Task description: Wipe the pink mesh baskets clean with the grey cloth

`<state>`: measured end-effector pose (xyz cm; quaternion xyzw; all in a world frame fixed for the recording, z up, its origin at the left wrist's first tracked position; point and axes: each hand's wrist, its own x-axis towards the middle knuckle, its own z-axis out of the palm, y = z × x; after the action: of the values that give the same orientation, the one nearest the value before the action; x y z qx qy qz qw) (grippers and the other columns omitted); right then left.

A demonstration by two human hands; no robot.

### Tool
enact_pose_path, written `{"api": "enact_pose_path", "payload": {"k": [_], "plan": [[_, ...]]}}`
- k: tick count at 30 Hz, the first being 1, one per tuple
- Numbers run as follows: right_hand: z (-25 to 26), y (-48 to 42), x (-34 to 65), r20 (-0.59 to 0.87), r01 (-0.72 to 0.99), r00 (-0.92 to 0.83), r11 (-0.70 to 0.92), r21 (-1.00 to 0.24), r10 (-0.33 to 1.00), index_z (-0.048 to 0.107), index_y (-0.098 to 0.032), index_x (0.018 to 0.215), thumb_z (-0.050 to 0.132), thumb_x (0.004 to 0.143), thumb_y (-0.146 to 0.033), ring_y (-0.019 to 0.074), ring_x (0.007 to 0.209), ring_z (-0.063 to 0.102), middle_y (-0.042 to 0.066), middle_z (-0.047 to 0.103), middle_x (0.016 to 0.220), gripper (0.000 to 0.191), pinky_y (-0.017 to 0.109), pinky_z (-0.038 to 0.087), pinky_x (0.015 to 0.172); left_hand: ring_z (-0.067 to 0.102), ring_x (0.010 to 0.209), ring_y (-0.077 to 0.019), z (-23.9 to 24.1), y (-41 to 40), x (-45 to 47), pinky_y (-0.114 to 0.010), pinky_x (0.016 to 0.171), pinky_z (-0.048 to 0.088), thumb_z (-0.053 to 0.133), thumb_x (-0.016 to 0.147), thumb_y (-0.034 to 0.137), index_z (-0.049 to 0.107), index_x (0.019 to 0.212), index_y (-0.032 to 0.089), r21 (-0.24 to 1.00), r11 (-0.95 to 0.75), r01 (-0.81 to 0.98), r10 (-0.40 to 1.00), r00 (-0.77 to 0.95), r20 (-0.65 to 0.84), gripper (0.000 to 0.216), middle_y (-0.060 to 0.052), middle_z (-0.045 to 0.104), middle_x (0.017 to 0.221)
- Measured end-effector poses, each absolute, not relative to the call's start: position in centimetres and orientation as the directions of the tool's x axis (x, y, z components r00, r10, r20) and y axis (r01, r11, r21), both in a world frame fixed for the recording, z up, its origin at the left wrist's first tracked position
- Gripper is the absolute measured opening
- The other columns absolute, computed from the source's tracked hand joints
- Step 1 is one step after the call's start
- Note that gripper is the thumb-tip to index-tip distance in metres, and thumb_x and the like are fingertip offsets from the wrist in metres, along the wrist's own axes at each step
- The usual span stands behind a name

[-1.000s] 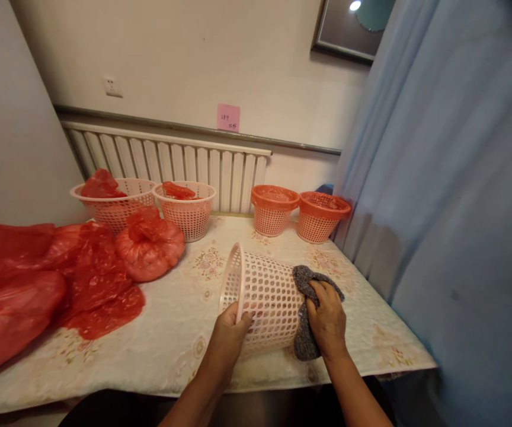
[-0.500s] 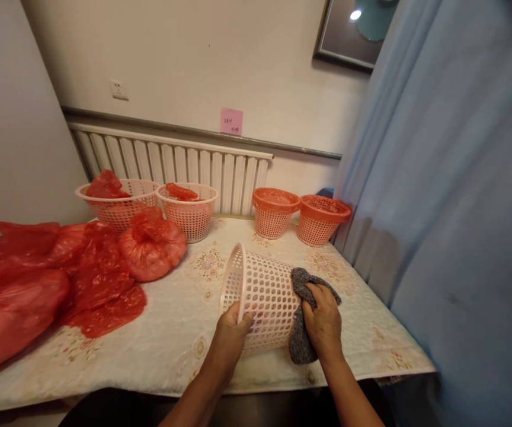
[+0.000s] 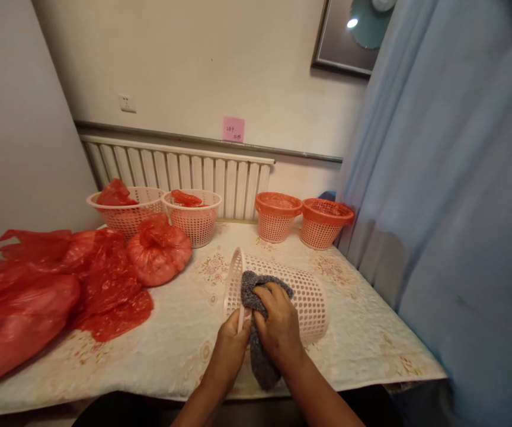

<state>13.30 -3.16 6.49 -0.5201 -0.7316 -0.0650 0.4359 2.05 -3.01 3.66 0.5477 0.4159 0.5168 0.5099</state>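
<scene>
A pale pink perforated plastic basket (image 3: 312,299) lies on its side on the table, its mouth facing left. My left hand (image 3: 232,343) grips its rim at the near side, thumb outside. Bunched under my right hand (image 3: 278,317) is a dark grey cloth (image 3: 262,362), pressed against the basket's outer wall close to the rim. One end of the cloth hangs down toward the table's front edge. My two hands are almost touching.
Red plastic bags (image 3: 109,279), some filled, cover the table's left side. Behind stand two pink baskets (image 3: 191,225) with red plastic inside, and two red-lined baskets (image 3: 278,222) further right. A blue curtain (image 3: 442,196) borders the right; a radiator (image 3: 202,178) is behind.
My right hand has slid the cloth leftward along the basket's wall, from the base end to the rim. My left hand keeps its hold on the rim. The view has shifted slightly.
</scene>
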Motion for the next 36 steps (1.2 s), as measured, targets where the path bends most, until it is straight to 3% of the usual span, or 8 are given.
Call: {"api": "enact_pose_path", "payload": {"k": [5, 11, 15, 19, 23, 25, 31, 36], "plan": [[6.2, -0.3, 19.8, 0.684, 0.907, -0.039, 0.313, -0.281, 0.728, 0.059, -0.023, 0.111, 0.048, 0.073, -0.008, 0.0227, 0.103, 0.051, 0.008, 0.057, 0.113, 0.043, 0.039, 0.044, 0.089, 0.063, 0.09, -0.0247, 2.6, -3.3, 2.6, -0.032, 0.081, 0.048, 0.055, 0.081, 0.038, 0.063, 0.102, 0.014, 0.994, -0.066, -0.088, 0.982, 0.171, 0.08, 0.033, -0.007, 0.072, 0.095], [2.1, 0.0, 29.1, 0.675, 0.939, 0.189, 0.07, -0.338, 0.713, 0.059, -0.018, 0.11, 0.047, 0.077, -0.017, 0.0232, 0.106, 0.052, 0.009, 0.058, 0.112, 0.036, 0.04, 0.043, 0.091, 0.063, 0.085, -0.0241, 2.3, -3.9, 2.5, -0.031, 0.078, 0.047, 0.055, 0.081, 0.039, 0.065, 0.091, 0.016, 0.995, -0.089, -0.036, 0.983, 0.159, 0.094, 0.027, -0.006, 0.072, 0.087], [0.2, -2.2, 28.6, 0.683, 0.937, 0.247, 0.01, -0.349, 0.687, 0.057, -0.016, 0.113, 0.047, 0.078, -0.02, 0.027, 0.106, 0.051, 0.012, 0.056, 0.113, 0.037, 0.045, 0.043, 0.092, 0.063, 0.084, -0.0244, 2.4, -3.8, 2.2, -0.031, 0.076, 0.048, 0.055, 0.08, 0.038, 0.065, 0.095, 0.015, 0.996, -0.088, -0.019, 0.98, 0.176, 0.089, 0.028, -0.007, 0.072, 0.089], [0.3, -4.4, 22.6, 0.696, 0.917, 0.209, 0.11, -0.384, 0.687, 0.056, -0.017, 0.115, 0.046, 0.079, -0.018, 0.0279, 0.109, 0.049, 0.013, 0.053, 0.117, 0.038, 0.046, 0.044, 0.092, 0.064, 0.087, -0.0247, 2.2, -3.7, 2.0, -0.032, 0.081, 0.048, 0.053, 0.082, 0.036, 0.064, 0.099, 0.016, 0.99, -0.138, 0.023, 0.971, 0.199, 0.131, 0.029, -0.009, 0.072, 0.095], [2.5, -5.4, 16.2, 0.719, 0.867, 0.01, 0.353, -0.353, 0.695, 0.056, -0.021, 0.115, 0.05, 0.074, -0.012, 0.0254, 0.11, 0.049, 0.01, 0.051, 0.118, 0.043, 0.042, 0.044, 0.093, 0.062, 0.099, -0.0257, 1.7, -3.9, 1.9, -0.033, 0.09, 0.046, 0.054, 0.082, 0.037, 0.064, 0.103, 0.017, 0.982, -0.189, 0.015, 0.963, 0.198, 0.183, 0.031, -0.009, 0.07, 0.106], [4.0, -4.9, 14.4, 0.714, 0.846, -0.027, 0.397, -0.357, 0.7, 0.057, -0.021, 0.113, 0.049, 0.072, -0.009, 0.025, 0.107, 0.05, 0.01, 0.052, 0.115, 0.044, 0.041, 0.044, 0.092, 0.06, 0.103, -0.0259, 1.5, -4.0, 1.8, -0.033, 0.094, 0.044, 0.054, 0.082, 0.038, 0.064, 0.105, 0.018, 0.978, -0.206, 0.014, 0.962, 0.184, 0.2, 0.032, -0.009, 0.069, 0.11], [7.5, -0.8, 15.6, 0.696, 0.864, -0.053, 0.382, -0.327, 0.716, 0.058, -0.021, 0.112, 0.048, 0.073, -0.007, 0.0235, 0.102, 0.051, 0.008, 0.055, 0.112, 0.042, 0.039, 0.044, 0.09, 0.063, 0.099, -0.0274, 0.8, -4.4, 1.5, -0.034, 0.09, 0.047, 0.055, 0.081, 0.04, 0.067, 0.102, 0.018, 0.977, -0.207, 0.058, 0.962, 0.196, 0.192, 0.032, -0.009, 0.072, 0.103], [6.9, 1.6, 21.7, 0.66, 0.919, 0.021, 0.245, -0.308, 0.751, 0.06, -0.022, 0.109, 0.048, 0.076, -0.01, 0.0215, 0.101, 0.053, 0.007, 0.058, 0.108, 0.037, 0.036, 0.044, 0.088, 0.064, 0.099, -0.0281, -0.4, -5.1, 0.9, -0.036, 0.091, 0.046, 0.054, 0.083, 0.041, 0.067, 0.103, 0.019, 0.977, -0.2, 0.078, 0.958, 0.224, 0.178, 0.032, -0.009, 0.072, 0.105]]}}
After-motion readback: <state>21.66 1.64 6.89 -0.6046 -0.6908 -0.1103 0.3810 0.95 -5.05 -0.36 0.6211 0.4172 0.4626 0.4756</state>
